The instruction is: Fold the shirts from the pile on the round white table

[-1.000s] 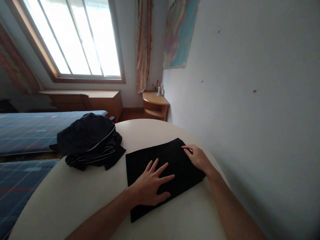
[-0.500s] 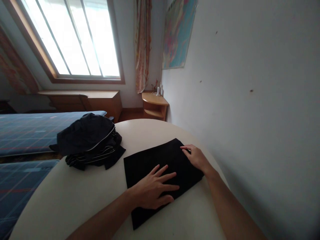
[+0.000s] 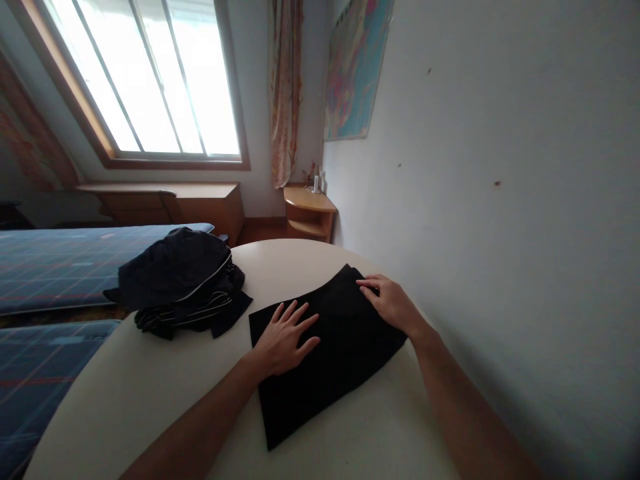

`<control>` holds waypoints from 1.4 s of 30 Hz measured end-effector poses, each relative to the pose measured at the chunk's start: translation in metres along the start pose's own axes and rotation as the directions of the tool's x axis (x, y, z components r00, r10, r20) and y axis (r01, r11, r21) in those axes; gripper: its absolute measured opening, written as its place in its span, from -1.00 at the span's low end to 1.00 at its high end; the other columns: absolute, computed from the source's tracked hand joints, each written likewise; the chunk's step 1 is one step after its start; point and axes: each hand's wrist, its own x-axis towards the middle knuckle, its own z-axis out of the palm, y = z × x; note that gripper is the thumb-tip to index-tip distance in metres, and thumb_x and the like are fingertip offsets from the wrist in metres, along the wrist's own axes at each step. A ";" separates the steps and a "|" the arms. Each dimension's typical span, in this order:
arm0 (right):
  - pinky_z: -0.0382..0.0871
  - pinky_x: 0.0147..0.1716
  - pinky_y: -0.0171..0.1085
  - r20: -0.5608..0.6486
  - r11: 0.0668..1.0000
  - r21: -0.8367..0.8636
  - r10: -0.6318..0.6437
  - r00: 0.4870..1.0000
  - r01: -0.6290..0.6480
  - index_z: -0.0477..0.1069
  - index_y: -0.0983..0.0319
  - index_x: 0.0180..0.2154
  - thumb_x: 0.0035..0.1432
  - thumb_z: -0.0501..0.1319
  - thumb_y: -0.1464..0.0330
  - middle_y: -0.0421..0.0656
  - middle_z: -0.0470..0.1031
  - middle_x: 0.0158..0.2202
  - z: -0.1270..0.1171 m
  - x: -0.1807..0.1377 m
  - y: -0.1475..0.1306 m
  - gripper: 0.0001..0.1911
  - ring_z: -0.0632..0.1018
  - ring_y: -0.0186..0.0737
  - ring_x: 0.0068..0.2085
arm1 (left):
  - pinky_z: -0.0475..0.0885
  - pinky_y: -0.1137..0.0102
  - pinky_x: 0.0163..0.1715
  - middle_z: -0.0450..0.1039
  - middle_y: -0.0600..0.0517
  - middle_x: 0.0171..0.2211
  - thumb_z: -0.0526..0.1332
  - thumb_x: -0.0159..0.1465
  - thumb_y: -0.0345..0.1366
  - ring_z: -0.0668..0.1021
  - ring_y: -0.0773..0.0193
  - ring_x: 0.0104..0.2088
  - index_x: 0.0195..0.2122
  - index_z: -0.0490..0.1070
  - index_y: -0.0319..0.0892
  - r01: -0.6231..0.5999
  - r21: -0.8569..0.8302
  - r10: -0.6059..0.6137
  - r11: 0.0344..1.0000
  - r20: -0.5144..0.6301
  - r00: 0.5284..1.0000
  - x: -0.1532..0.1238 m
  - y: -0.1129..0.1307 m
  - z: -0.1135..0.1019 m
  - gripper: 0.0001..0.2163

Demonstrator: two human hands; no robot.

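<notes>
A folded black garment (image 3: 330, 353) lies slantwise on the round, cream-coloured table (image 3: 190, 393). My left hand (image 3: 283, 339) rests flat on its left part, palm down and fingers spread. At the far right edge of the garment, my right hand (image 3: 390, 303) has its fingers bent in and closed on the cloth near the corner. That side looks slightly raised, and the far edge curves up toward it. The grip between thumb and fingers is partly hidden.
To the left on the table sits a heap of dark clothes (image 3: 180, 280) with white piping. Blue plaid mattresses (image 3: 60, 267) stand beyond the table's left side. A white wall (image 3: 500, 267) runs close along the right. A wooden corner shelf (image 3: 310, 199) and a desk (image 3: 210, 191) stand at the back.
My left hand has slid away and to the left over the garment. My right hand has moved slightly up and left, and the garment's far right corner has risen with it.
</notes>
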 end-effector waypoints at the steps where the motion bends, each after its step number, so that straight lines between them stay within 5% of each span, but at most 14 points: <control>1: 0.31 0.16 -0.21 0.006 1.000 -0.013 -0.016 1.000 0.016 0.59 0.19 -0.05 0.27 0.15 0.34 -0.07 0.53 0.04 -0.003 0.001 -0.006 -0.70 0.53 -0.15 0.05 | -0.10 -0.09 0.34 0.04 0.01 0.40 -0.02 0.40 0.10 0.04 -0.03 0.40 0.34 0.17 0.12 0.012 -0.002 -0.012 1.000 -0.032 0.999 0.000 -0.001 0.000 -0.48; 4: 0.31 0.16 -0.18 0.040 0.996 -0.059 -0.063 0.997 0.065 0.58 0.17 -0.03 0.27 0.15 0.35 -0.08 0.51 0.07 -0.014 0.005 -0.026 -0.70 0.52 -0.12 0.07 | -0.14 -0.11 0.34 0.08 0.00 0.38 -0.05 0.44 0.00 0.08 0.00 0.39 0.33 0.19 0.07 0.150 -0.048 -0.157 0.988 -0.200 0.967 -0.003 -0.006 0.001 -0.53; 9: 0.34 0.13 -0.18 0.145 0.980 -0.149 -0.108 0.983 0.129 0.55 0.14 0.01 0.28 0.15 0.37 -0.12 0.48 0.09 -0.027 0.005 -0.071 -0.68 0.54 -0.11 0.02 | -0.06 -0.11 0.32 0.27 -0.08 0.29 -0.14 0.46 -0.11 0.22 0.03 0.34 0.22 0.34 -0.06 0.358 -0.402 -0.491 0.843 -0.300 0.818 -0.012 -0.022 0.005 -0.56; 16: 0.49 -0.18 -0.25 0.201 0.914 -0.330 -0.177 0.963 0.237 0.56 0.17 -0.08 0.27 0.14 0.46 -0.08 0.46 0.08 -0.021 -0.009 -0.142 -0.72 0.60 -0.20 -0.20 | 0.01 0.14 0.36 0.25 -0.14 0.30 -0.18 0.45 -0.12 0.23 0.15 0.34 0.24 0.31 -0.27 0.264 -0.777 -0.707 0.572 -0.303 0.639 -0.014 -0.035 0.004 -0.49; 21: 0.54 -0.24 -0.13 0.290 0.918 -0.295 -0.178 0.940 0.265 0.53 0.26 -0.06 0.23 0.05 0.60 0.11 0.43 0.07 0.000 -0.027 -0.199 -0.63 0.57 -0.02 -0.11 | 0.00 0.14 0.37 0.29 -0.06 0.28 -0.26 0.46 -0.06 0.14 0.17 0.38 0.21 0.34 -0.20 0.134 -0.930 -0.812 0.343 -0.222 0.540 -0.014 -0.046 0.003 -0.46; 27: 0.57 -0.33 -0.17 0.425 0.923 -0.247 -0.171 0.889 0.295 0.48 0.34 0.01 0.26 0.08 0.57 0.18 0.45 0.01 0.065 -0.059 -0.236 -0.67 0.55 -0.01 -0.10 | 0.21 0.20 0.29 0.42 -0.14 0.17 -0.33 0.45 -0.01 0.38 0.18 0.25 0.24 0.26 -0.22 0.023 -0.980 -0.827 0.199 -0.155 0.540 -0.014 -0.067 0.001 -0.40; 32: 0.58 -0.31 -0.16 0.501 0.894 -0.316 -0.127 0.856 0.317 0.45 0.36 0.06 0.26 0.05 0.59 0.21 0.33 0.18 0.110 -0.085 -0.231 -0.62 0.50 0.03 0.00 | 0.32 0.16 0.21 0.46 -0.20 0.12 -0.02 0.41 -0.12 0.47 0.10 0.17 0.16 0.35 -0.26 0.061 -0.970 -0.813 0.235 -0.162 0.559 -0.015 -0.080 -0.003 -0.56; 38: 0.56 -0.25 -0.08 0.465 0.867 -0.306 -0.225 0.856 0.394 0.42 0.36 0.11 0.27 0.05 0.56 0.16 0.34 0.21 0.107 -0.092 -0.207 -0.59 0.49 0.04 0.00 | 0.36 0.17 0.16 0.51 -0.19 0.05 0.11 0.33 -0.25 0.55 0.12 0.06 0.14 0.37 -0.25 0.066 -0.942 -0.770 0.330 -0.228 0.596 -0.017 -0.081 -0.002 -0.63; 42: 0.49 -0.14 -0.04 0.463 0.832 -0.306 -0.295 0.836 0.462 0.46 0.25 0.08 0.29 0.04 0.54 0.00 0.37 0.23 0.087 -0.075 -0.161 -0.60 0.47 0.03 0.02 | 0.42 0.15 0.09 0.52 -0.19 0.04 0.14 0.30 -0.24 0.57 0.10 0.03 0.17 0.34 -0.25 0.102 -0.864 -0.656 0.492 -0.291 0.696 -0.019 -0.073 0.002 -0.58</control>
